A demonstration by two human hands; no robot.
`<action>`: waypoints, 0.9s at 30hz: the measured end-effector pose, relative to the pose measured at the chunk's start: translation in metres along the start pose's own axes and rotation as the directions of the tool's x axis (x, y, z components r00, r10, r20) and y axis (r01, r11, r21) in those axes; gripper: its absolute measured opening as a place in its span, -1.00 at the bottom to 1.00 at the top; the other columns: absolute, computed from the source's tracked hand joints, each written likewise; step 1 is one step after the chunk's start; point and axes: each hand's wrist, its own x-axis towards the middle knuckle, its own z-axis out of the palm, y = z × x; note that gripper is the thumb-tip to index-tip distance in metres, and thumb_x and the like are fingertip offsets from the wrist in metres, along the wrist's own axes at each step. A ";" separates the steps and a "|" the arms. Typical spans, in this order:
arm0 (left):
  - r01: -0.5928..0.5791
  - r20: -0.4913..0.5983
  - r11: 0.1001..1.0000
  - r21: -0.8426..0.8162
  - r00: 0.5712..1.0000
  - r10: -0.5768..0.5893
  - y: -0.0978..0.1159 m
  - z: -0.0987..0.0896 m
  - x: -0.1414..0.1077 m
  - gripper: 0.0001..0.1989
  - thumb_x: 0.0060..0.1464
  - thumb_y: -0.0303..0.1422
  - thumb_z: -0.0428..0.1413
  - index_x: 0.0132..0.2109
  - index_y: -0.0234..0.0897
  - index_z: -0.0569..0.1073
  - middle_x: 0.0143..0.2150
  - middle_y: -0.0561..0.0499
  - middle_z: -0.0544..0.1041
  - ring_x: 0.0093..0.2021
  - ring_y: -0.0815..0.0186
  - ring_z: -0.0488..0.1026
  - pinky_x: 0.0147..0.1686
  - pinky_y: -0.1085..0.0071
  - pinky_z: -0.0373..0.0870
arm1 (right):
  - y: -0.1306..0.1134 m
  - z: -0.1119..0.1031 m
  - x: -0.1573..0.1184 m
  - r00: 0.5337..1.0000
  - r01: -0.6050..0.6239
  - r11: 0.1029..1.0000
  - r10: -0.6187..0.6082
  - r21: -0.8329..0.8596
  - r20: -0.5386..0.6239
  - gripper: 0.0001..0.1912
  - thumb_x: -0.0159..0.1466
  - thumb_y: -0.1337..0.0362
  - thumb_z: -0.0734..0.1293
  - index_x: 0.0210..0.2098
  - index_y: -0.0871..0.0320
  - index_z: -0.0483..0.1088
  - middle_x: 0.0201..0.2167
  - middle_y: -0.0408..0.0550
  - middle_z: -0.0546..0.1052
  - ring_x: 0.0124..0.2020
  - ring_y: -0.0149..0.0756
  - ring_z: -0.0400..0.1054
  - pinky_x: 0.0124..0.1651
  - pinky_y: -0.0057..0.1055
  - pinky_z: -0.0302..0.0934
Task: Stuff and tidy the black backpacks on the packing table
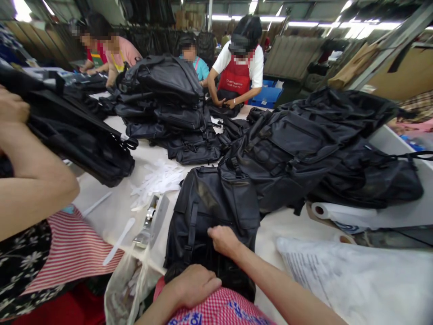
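Observation:
A black backpack lies on the white table right in front of me, straps and buckles facing up. My right hand is closed over the middle of its front, fingertips pressed together. Whatever is pinched there is hidden. At the near end of the bag, against my red checked apron, my left hand is curled over the edge with its fingers bent round the material.
More black backpacks lie heaped to the right and piled at the back. White strips, a tape dispenser and a white plastic bag are nearby. A co-worker's arm reaches in at left; another person works opposite.

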 end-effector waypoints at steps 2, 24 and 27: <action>-0.037 -0.047 0.995 -0.089 0.998 0.033 0.000 -0.003 -0.002 -0.55 0.25 -0.25 -0.23 -0.11 -0.31 0.53 -0.08 -0.17 0.58 -0.03 0.11 0.48 -0.01 0.23 0.36 | 0.021 -0.032 0.003 0.994 -0.012 0.998 0.019 0.063 -0.112 -0.62 0.19 0.53 0.06 -0.12 0.22 0.38 -0.17 0.18 0.53 -0.12 -0.13 0.43 -0.12 -0.30 0.24; -0.083 0.003 0.996 -0.022 0.997 0.083 -0.017 -0.012 0.061 -0.88 -0.08 -0.44 0.10 -0.37 -0.19 0.54 -0.38 0.06 0.59 -0.34 0.31 0.48 -0.35 0.49 0.31 | -0.019 0.004 -0.107 0.952 0.304 0.850 -0.280 0.430 -0.120 -0.75 0.16 0.47 0.12 -0.30 0.11 0.36 -0.37 -0.12 0.48 -0.37 -0.37 0.28 -0.35 -0.46 0.07; -0.022 0.087 1.000 0.018 0.996 0.020 -0.021 -0.006 0.060 -0.86 -0.06 -0.43 0.09 -0.37 -0.23 0.56 -0.38 -0.02 0.60 -0.36 0.25 0.49 -0.37 0.44 0.32 | -0.011 0.009 -0.108 0.942 0.328 0.753 -0.212 0.571 -0.261 -0.70 0.12 0.51 0.08 -0.33 0.12 0.35 -0.40 -0.15 0.44 -0.36 -0.39 0.28 -0.27 -0.48 0.13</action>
